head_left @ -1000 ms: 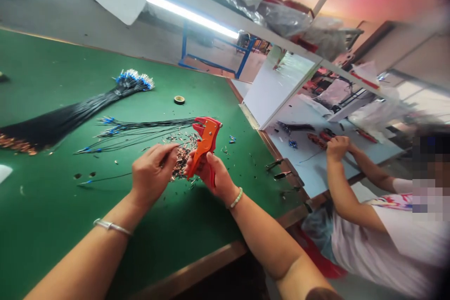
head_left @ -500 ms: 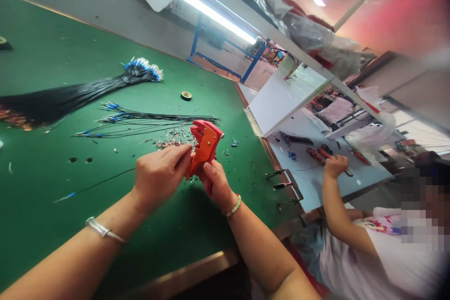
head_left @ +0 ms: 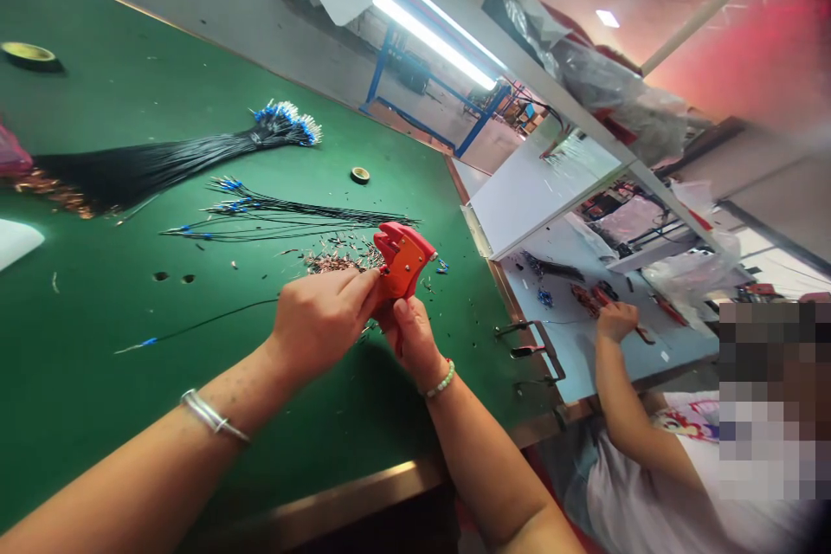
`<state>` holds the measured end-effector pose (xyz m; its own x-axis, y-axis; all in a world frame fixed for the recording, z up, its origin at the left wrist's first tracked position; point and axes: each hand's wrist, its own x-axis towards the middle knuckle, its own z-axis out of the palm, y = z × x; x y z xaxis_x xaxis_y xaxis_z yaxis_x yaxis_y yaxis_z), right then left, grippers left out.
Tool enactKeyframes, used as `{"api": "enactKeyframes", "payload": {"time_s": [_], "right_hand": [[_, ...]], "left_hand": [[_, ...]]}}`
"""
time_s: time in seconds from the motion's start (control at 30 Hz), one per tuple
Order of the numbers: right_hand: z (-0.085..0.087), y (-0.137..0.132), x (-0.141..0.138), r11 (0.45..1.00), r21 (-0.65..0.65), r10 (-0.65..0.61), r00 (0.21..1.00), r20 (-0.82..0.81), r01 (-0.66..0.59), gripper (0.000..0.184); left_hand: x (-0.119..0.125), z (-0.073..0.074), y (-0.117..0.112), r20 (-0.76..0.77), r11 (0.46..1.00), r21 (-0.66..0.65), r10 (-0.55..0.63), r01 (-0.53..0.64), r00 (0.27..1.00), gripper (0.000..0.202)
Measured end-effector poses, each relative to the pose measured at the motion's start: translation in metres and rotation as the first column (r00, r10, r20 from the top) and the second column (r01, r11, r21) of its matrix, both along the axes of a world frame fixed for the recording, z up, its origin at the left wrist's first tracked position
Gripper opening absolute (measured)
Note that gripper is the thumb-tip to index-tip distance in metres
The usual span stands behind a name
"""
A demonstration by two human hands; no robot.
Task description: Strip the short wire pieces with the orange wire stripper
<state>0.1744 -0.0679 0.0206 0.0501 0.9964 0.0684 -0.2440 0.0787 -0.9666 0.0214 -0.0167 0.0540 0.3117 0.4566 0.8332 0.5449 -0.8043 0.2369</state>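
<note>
My right hand [head_left: 415,333] is wrapped round the handle of a red and orange wire stripper [head_left: 405,262]. Close against the tool's jaws, my left hand [head_left: 325,312] pinches a thin black wire [head_left: 214,319]. The wire trails out to the left over the green table and ends in a blue sleeve with a bare metal tip. Its other end is hidden by my fingers and the stripper. Behind the tool lies a pile of copper and black scraps [head_left: 338,258]. Several loose black wires [head_left: 312,212] with blue ends rest just beyond it.
A thick tied bundle of black wires [head_left: 162,160] lies at the left. Two tape rolls, a small one [head_left: 359,176] and a larger one [head_left: 29,54], sit on the green table [head_left: 195,450]. Metal clamps [head_left: 532,351] grip its right edge. At right, a co-worker's hand [head_left: 616,322] holds a tool.
The camera view has shifted, so the table's things appear farther right. My left hand has moved up closer against the wire stripper's jaws. Both hands keep their hold.
</note>
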Motion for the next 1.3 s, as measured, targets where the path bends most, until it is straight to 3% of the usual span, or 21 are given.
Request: {"api": "enactKeyframes", "payload": {"time_s": [0.13, 0.3, 0.57, 0.87, 0.97, 1.07, 1.2, 1.3], "right_hand": [[-0.006, 0.002, 0.003, 1.0, -0.002, -0.026, 0.998, 0.058, 0.026, 0.063], [-0.013, 0.002, 0.006, 0.998, 0.038, -0.047, 0.993, 0.111, 0.043, 0.055], [-0.005, 0.0, -0.002, 0.995, 0.057, -0.089, 0.994, 0.068, 0.085, 0.05], [0.0, -0.001, -0.005, 0.989, -0.027, -0.14, 0.988, 0.065, 0.142, 0.051], [0.005, 0.002, 0.001, 0.995, -0.026, -0.099, 0.994, 0.041, 0.1, 0.051], [0.017, 0.004, 0.014, 1.0, 0.008, -0.006, 0.998, -0.066, 0.007, 0.052], [0.032, 0.003, 0.031, 0.99, -0.021, 0.133, 0.969, -0.206, -0.14, 0.039], [0.033, 0.001, 0.033, 0.971, -0.068, 0.202, 0.939, -0.278, -0.229, 0.037]], "left_hand": [[0.0, 0.0, 0.0, 0.014, 0.999, -0.031, -0.021, 0.022, 1.0, 0.025], [-0.001, 0.001, 0.0, -0.001, 0.999, 0.033, -0.016, 0.016, 1.0, 0.024], [-0.002, 0.004, -0.001, -0.031, 0.992, 0.121, 0.043, -0.039, 0.999, 0.021], [0.001, -0.001, 0.001, -0.025, 0.994, 0.101, 0.04, -0.037, 0.999, 0.019], [0.0, -0.006, 0.005, 0.008, 0.999, 0.037, 0.016, -0.017, 1.0, 0.018], [-0.004, -0.009, 0.015, 0.085, 0.992, -0.121, -0.008, 0.018, 0.996, 0.02], [-0.011, -0.005, 0.027, 0.24, 0.928, -0.339, -0.072, 0.153, 0.968, 0.021], [-0.014, -0.001, 0.031, 0.318, 0.894, -0.369, -0.136, 0.255, 0.938, 0.018]]}}
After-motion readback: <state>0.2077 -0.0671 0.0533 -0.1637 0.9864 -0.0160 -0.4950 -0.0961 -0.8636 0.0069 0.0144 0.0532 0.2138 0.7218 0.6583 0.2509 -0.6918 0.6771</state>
